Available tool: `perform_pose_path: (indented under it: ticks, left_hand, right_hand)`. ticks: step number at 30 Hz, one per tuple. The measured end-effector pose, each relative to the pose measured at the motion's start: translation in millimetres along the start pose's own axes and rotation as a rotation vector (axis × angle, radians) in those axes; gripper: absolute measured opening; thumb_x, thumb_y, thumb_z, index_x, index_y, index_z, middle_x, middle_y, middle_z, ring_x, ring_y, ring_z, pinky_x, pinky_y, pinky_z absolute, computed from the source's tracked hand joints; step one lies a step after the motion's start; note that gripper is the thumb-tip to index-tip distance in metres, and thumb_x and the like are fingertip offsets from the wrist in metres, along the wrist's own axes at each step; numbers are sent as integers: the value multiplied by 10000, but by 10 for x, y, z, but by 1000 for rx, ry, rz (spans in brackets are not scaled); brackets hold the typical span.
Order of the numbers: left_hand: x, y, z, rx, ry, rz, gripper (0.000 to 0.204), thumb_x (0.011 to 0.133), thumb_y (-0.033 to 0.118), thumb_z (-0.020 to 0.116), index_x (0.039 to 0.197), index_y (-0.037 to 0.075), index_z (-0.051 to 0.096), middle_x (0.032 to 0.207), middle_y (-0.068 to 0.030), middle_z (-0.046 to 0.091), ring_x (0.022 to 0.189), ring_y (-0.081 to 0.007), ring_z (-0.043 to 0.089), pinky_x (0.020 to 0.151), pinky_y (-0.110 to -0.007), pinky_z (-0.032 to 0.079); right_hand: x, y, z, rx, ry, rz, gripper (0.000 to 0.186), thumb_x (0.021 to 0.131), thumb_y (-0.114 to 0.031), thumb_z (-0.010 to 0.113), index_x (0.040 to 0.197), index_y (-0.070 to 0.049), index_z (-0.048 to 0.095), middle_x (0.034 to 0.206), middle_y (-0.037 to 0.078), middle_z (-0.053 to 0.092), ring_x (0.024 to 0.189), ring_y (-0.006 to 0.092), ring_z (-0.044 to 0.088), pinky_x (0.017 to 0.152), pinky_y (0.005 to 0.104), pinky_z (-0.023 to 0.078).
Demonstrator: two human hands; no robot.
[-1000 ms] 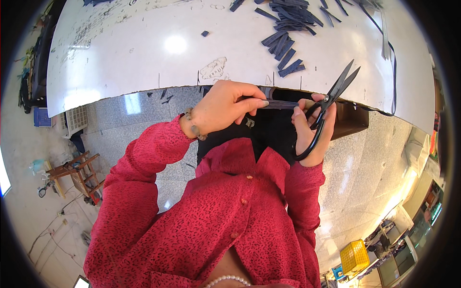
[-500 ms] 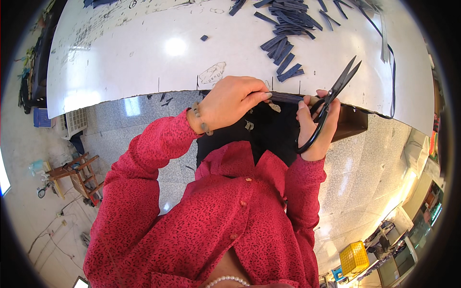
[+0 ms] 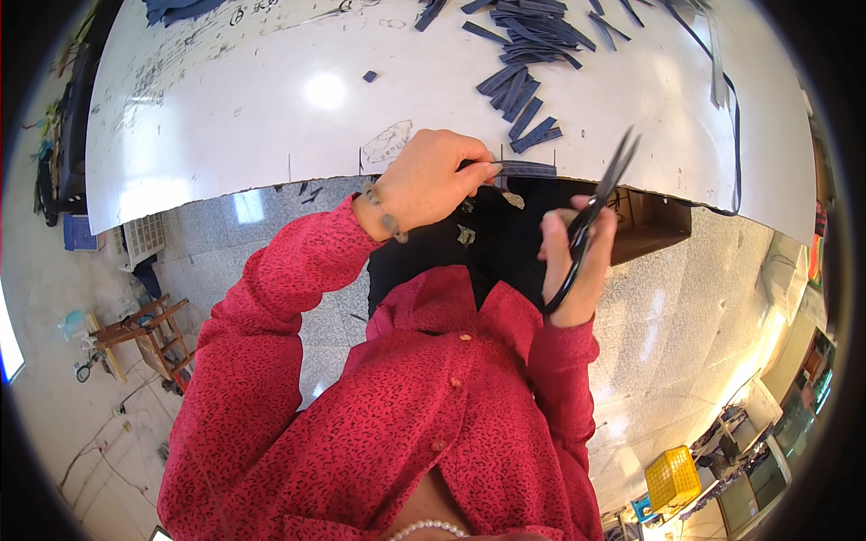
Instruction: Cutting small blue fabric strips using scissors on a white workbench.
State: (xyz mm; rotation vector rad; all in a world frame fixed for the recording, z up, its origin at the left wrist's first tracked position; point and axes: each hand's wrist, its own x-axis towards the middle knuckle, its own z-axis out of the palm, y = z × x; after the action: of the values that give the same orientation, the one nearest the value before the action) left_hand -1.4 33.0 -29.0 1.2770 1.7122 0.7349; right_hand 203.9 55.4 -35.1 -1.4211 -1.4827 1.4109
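Observation:
My left hand [image 3: 426, 178], wearing a beaded bracelet, pinches a dark blue fabric strip [image 3: 529, 169] between thumb and finger. The strip's free end lies along the near edge of the white table [image 3: 271, 108], beside short black lines drawn there. Off to the right, my right hand [image 3: 577, 275] grips a pair of black-handled scissors [image 3: 616, 167], blades pointing up and away, slightly apart at the tips. A gap separates the scissors and right hand from the strip.
Cut dark strips [image 3: 532, 41] lie heaped at the table's far side, with a small scrap [image 3: 370, 77] to their left. A long dark band [image 3: 735, 135] runs along the right side. Under the table edge stands an open brown box [image 3: 658, 230]. A yellow basket [image 3: 672, 480] is at lower right.
My right hand has let go of the strip's end and drawn back towards me with the scissors. The strip's free end now rests at the table edge; my left hand keeps its pinch.

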Motion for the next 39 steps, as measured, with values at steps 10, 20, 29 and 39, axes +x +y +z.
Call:
perform_pose_path:
  ticks: [10, 20, 29, 39]
  left_hand:
    - [17, 28, -36, -17, -35, -22, 221, 863, 191, 587, 776, 10, 680, 616, -125, 635, 567, -262, 629, 573, -339, 486]
    - [16, 27, -45, 13, -33, 1, 211, 860, 181, 586, 776, 12, 681, 616, -123, 635, 571, -270, 627, 571, -347, 483]
    - [12, 39, -52, 11, -40, -13, 207, 859, 182, 585, 784, 16, 683, 622, -126, 636, 578, -272, 627, 573, -352, 480]
    - [21, -30, -35, -15, -36, 38, 235, 891, 198, 578, 809, 6, 687, 590, -60, 599, 518, -116, 517, 503, -269, 396]
  right_hand:
    - [-524, 266, -191, 181, -586, 232, 678, 845, -544, 642, 1144, 19, 411, 770, 25, 516, 698, 89, 476, 661, 227, 399]
    - [-459, 305, -113, 134, -577, 229, 626, 867, -502, 636, 1135, 30, 442, 761, 19, 515, 683, 88, 475, 644, 225, 398]
    - [-344, 275, 19, 88, -514, 192, 559, 878, -476, 630, 1094, 13, 467, 700, 13, 495, 640, 80, 452, 600, 224, 386]
    - [-242, 113, 137, 82, -425, 267, 467, 873, -441, 661, 988, -13, 515, 636, 19, 538, 563, 68, 497, 522, 222, 403]
